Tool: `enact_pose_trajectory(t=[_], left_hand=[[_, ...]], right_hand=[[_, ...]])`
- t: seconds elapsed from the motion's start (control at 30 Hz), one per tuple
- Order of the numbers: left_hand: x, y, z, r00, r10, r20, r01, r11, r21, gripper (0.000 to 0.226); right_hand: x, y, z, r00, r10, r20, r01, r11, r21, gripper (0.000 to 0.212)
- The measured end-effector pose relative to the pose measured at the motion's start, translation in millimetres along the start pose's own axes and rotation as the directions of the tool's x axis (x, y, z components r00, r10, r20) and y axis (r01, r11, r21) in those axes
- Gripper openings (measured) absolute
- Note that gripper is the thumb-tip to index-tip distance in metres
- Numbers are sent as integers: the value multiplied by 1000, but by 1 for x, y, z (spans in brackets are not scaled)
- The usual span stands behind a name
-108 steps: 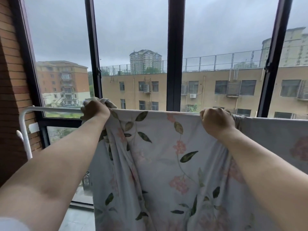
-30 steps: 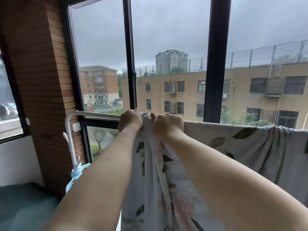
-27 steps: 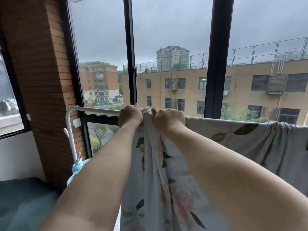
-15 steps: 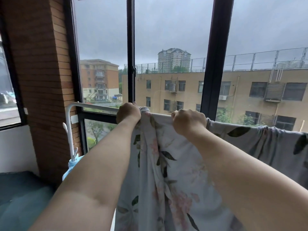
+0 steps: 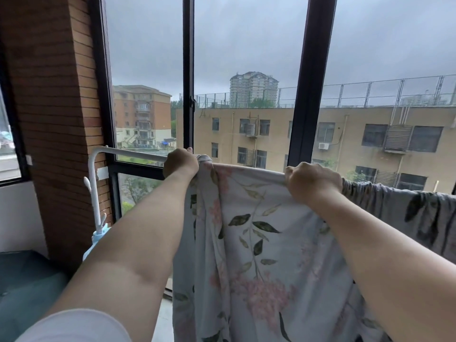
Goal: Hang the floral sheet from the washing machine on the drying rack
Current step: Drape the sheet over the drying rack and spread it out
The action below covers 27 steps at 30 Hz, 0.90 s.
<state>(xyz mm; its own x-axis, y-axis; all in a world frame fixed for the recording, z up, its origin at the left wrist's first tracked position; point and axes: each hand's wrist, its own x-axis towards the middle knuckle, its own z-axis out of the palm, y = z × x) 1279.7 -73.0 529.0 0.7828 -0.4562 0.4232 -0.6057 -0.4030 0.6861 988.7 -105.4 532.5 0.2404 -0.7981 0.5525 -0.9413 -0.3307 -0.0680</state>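
Observation:
The floral sheet (image 5: pixel 249 243), pale with green leaves and pink flowers, hangs over the top bar of the white drying rack (image 5: pixel 128 152) in front of the window. My left hand (image 5: pixel 180 162) grips the sheet's bunched left end on the bar. My right hand (image 5: pixel 311 181) grips the sheet's top edge further right along the bar. Between my hands the cloth lies spread flat; right of my right hand it stays gathered in folds (image 5: pixel 399 208). The washing machine is out of view.
A brick pillar (image 5: pixel 56 114) stands at the left, close to the rack's bent end post (image 5: pixel 92 193). A light-blue item (image 5: pixel 96 240) hangs low on that post. Dark window frames (image 5: pixel 312 80) run just behind the bar. A dark surface (image 5: pixel 22 282) lies at lower left.
My right hand slid right along the bar, away from my left hand, spreading the bunched cloth between them. My left hand stayed at the sheet's left end.

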Motion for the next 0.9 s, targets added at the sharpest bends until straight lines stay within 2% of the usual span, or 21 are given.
enact_pose_trajectory(t=[0.13, 0.27, 0.4, 0.5, 0.63, 0.9], left_hand=[[4, -7, -6, 999, 35, -9, -35, 998, 43, 51], [3, -8, -6, 998, 55, -16, -54, 996, 69, 50], [6, -7, 1, 998, 63, -6, -63, 996, 70, 50], [10, -6, 5, 999, 54, -8, -53, 997, 58, 49], [15, -6, 5, 999, 46, -12, -45, 998, 54, 49], [0, 8, 9, 999, 38, 24, -39, 999, 34, 48]], right_hand=[[7, -24, 2, 1000, -12, 5, 12, 1000, 15, 32], [11, -81, 15, 989, -139, -50, 142, 988, 67, 45], [18, -146, 27, 952, -303, -39, 305, 945, 118, 41], [27, -172, 42, 943, -331, -35, 333, 937, 105, 49], [33, -167, 53, 939, -333, -80, 340, 935, 103, 62], [31, -134, 46, 957, -285, -45, 289, 949, 130, 61]])
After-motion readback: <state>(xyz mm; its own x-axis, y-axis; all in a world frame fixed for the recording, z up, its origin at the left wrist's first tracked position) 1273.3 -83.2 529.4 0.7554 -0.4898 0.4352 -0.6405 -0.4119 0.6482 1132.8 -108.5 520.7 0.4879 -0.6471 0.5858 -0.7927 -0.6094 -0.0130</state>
